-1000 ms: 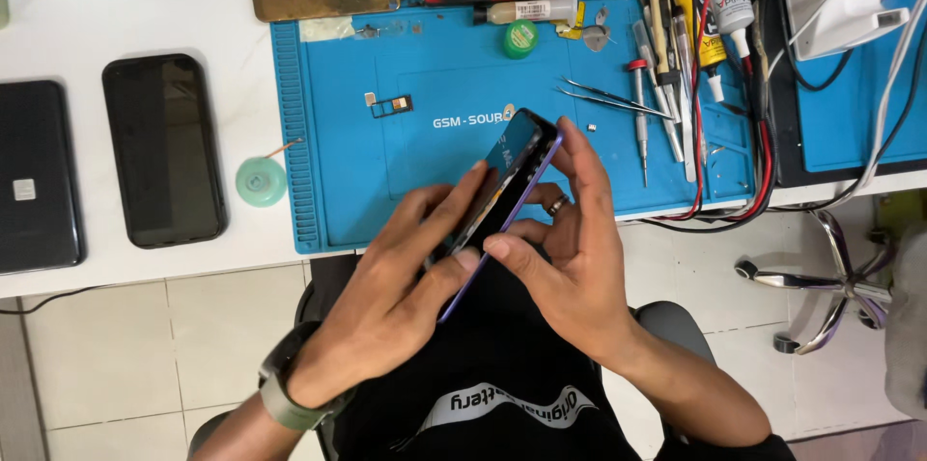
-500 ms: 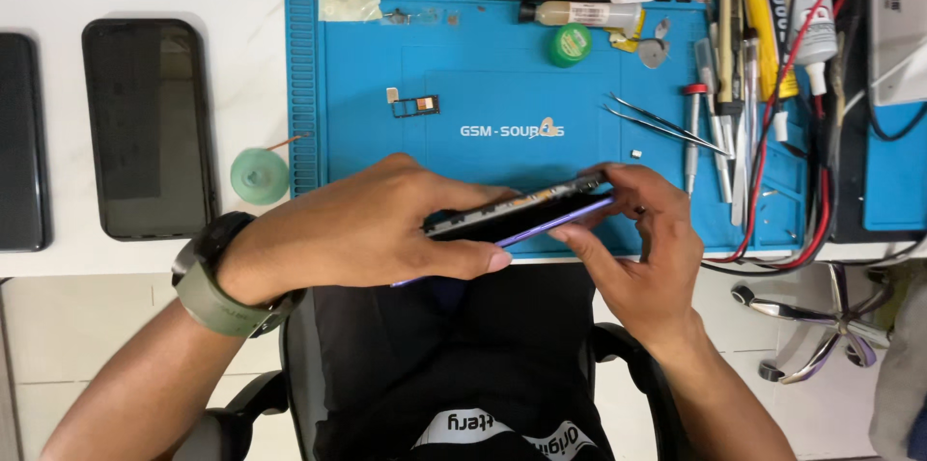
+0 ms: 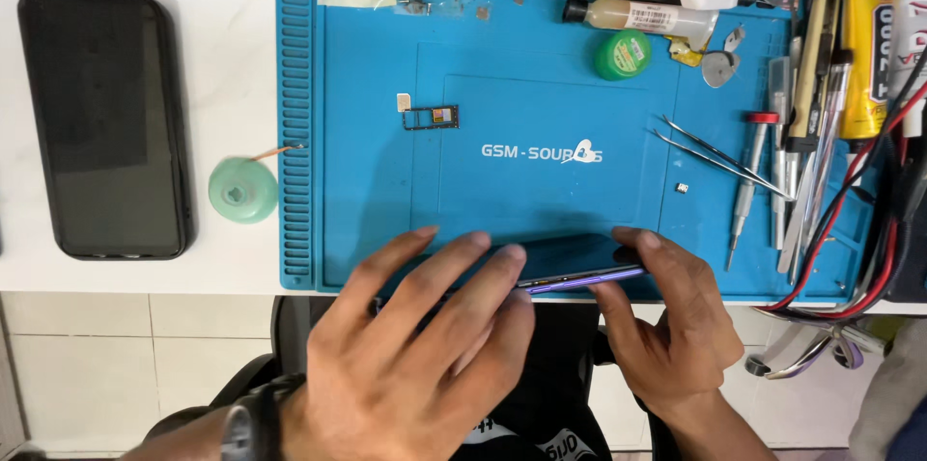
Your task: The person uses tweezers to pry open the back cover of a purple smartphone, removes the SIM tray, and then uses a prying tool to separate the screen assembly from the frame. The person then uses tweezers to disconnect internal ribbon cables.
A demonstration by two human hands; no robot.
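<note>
Glossy glass-fronted phone [image 3: 579, 266] with purple metallic edge above matt blue rubbery mat [image 3: 541, 94].

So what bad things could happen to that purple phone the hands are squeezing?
The purple phone sits at the near edge of the blue mat, partly over the table edge. If the left hand or right hand slips, it might fall to the floor. Pressing hard with the fingers could perhaps crack its screen. Also, the small tray lying loose on the mat could get knocked away and lost.
</note>
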